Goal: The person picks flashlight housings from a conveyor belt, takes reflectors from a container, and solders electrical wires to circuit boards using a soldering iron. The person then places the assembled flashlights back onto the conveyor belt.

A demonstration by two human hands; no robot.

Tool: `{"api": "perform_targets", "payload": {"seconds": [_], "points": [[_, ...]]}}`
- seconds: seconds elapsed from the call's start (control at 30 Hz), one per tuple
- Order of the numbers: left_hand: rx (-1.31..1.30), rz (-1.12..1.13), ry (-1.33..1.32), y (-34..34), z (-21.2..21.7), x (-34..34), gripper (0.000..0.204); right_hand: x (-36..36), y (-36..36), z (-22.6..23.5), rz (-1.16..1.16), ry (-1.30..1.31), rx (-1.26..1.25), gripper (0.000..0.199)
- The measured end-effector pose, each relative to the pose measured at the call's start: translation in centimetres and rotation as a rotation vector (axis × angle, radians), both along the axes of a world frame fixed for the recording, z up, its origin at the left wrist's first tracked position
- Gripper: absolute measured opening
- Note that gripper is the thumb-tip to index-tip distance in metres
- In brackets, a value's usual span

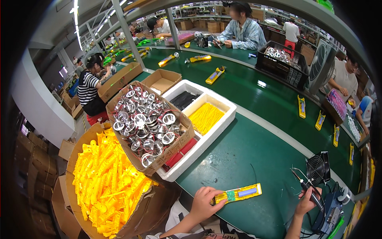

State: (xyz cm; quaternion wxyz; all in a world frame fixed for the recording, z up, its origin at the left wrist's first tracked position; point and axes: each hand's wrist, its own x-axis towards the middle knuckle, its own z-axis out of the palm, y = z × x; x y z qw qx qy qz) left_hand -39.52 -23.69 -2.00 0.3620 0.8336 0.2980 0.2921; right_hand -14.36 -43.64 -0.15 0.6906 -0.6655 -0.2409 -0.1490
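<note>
A yellow casing (255,187) is held at its left end by the left hand (203,202); the grip is narrow, with thumb and fingers closed on the plastic. The casing is placed at the near side of the green desk (223,159), and whether it is fully rested on the surface cannot be told. Inside it, a green circuit board (231,195) is seated close to the thumb, and a blue cylindrical cell (247,192) is laid to the right of the board. By the right hand (305,203) a soldering iron (315,196) is held, the grip closed around its handle (the tip is pointed up and to the left, well apart from the casing). A small black fan (318,167) is stood just beyond the iron.

On the left, yellow wires (207,118), black wires (184,99) and red wires (180,154) are kept in a white foam box (231,112). Part of it is covered by a cardboard box (175,151) heaped with silver reflectors (149,119); nearer, a large carton (160,207) is filled with yellow plastic parts (107,183). Beyond the desk, yellow units (302,106) are spaced along a green belt (250,85).
</note>
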Motion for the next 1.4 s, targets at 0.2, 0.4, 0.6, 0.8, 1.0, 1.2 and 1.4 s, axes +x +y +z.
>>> {"api": "perform_targets", "payload": {"seconds": [0.2, 0.4, 0.6, 0.8, 1.0, 1.2, 1.4], "points": [[0.175, -0.404, 0.424, 2.1, 2.3, 1.2, 0.04, 0.4, -1.1, -1.6, -0.03, 0.049, 0.012, 0.013], [0.431, -0.694, 0.431, 5.6, 2.9, 4.7, 0.038, 1.1, -1.8, -1.4, -0.084, 0.087, 0.056, 0.014], [0.537, -0.923, 0.491, 6.0, 3.9, 8.3, 0.037, 1.1, -2.0, -1.2, -0.095, 0.11, 0.078, 0.015], [0.624, -0.929, 0.381, 4.2, 4.3, 9.1, 0.05, 1.3, -1.8, -1.7, -0.088, 0.112, 0.071, 0.014], [0.044, -0.228, 0.186, 0.4, 2.8, 4.1, 0.038, 1.8, -2.7, -1.9, -0.163, 0.111, 0.06, 0.016], [-0.035, -0.126, 0.432, -4.4, 2.7, 3.6, 0.059, 2.0, -2.2, -2.0, -0.153, 0.135, 0.059, 0.016], [0.068, -0.375, 0.383, -3.3, 2.2, 3.3, 0.057, 1.4, -2.3, -1.7, -0.163, 0.108, 0.09, 0.016]]}}
